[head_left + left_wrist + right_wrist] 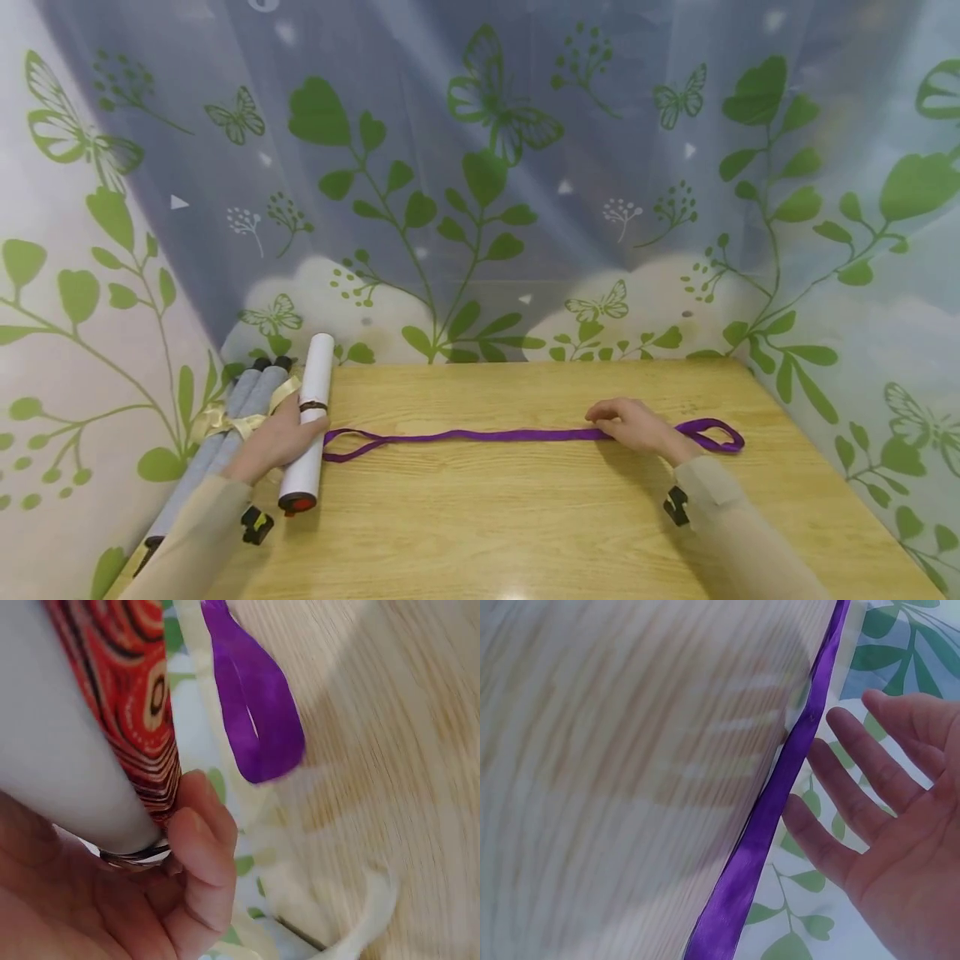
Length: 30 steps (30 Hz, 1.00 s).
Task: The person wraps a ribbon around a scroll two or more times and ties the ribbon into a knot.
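Note:
My left hand (pixel 281 433) grips a white scroll (pixel 318 375) around its middle, close to a thin dark tie. In the left wrist view a red-and-black patterned strip shows along the scroll (pixel 146 697), and curled fingertips (pixel 202 832) rest against it. A purple ribbon (pixel 495 435) stretches across the wooden table, with a loop at either end; its left loop lies right beside the scroll. Over the ribbon's right part is my right hand (pixel 633 423). Its fingers are spread and loosely straight in the right wrist view, fingertips (pixel 795 806) right at the ribbon's edge.
Grey rolls (pixel 247 400) with dark ends lie at the table's left edge, bound with a cream ribbon bow (pixel 217 421). A leaf-and-butterfly patterned curtain (pixel 480 208) hangs along the back and sides of the table (pixel 525 517).

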Available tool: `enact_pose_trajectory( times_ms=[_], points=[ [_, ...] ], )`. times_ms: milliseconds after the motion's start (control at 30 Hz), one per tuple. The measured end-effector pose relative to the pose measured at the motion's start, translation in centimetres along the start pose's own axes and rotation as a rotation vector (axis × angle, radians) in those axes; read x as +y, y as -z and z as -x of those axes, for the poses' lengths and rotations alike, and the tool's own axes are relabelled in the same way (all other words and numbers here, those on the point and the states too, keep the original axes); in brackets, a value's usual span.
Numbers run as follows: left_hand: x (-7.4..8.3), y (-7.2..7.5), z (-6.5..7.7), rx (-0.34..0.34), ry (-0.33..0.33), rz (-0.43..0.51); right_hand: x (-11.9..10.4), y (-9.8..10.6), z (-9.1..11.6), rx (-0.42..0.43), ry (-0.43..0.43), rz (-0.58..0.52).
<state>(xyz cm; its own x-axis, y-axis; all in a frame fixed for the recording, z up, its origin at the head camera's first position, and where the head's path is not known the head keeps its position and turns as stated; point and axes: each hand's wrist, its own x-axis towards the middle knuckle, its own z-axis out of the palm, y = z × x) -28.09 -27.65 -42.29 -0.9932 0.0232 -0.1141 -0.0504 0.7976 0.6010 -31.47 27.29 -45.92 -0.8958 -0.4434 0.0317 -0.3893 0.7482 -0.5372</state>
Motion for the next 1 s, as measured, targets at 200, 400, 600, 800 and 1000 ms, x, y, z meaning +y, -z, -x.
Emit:
enact_pose_trajectory(
  times_ms=[200,400,600,800,1000],
  points=[
    [1.3,-1.1,0.1,0.026,0.022,-0.013,-0.1,-0.2,-0.4,-0.023,0.007,-0.002],
    [2.6,-2.2,-0.2,0.011,0.028,0.030,0.0,-0.2,-0.2,-0.023,-0.017,-0.015],
    [3.7,-3.8,-0.5,0.007,0.021,0.060,-0.2,-0.6,-0.2,-0.010,0.012,-0.022],
    [5.3,-5.1,-0.4,0.020,0.008,0.059,-1.2,-1.1,-0.5,-0.015,0.030,-0.036],
    [7.3,-6.2,0.0,0.016,0.012,0.070,-1.7,-1.4,-1.0,-0.002,0.026,-0.038]
  ],
)
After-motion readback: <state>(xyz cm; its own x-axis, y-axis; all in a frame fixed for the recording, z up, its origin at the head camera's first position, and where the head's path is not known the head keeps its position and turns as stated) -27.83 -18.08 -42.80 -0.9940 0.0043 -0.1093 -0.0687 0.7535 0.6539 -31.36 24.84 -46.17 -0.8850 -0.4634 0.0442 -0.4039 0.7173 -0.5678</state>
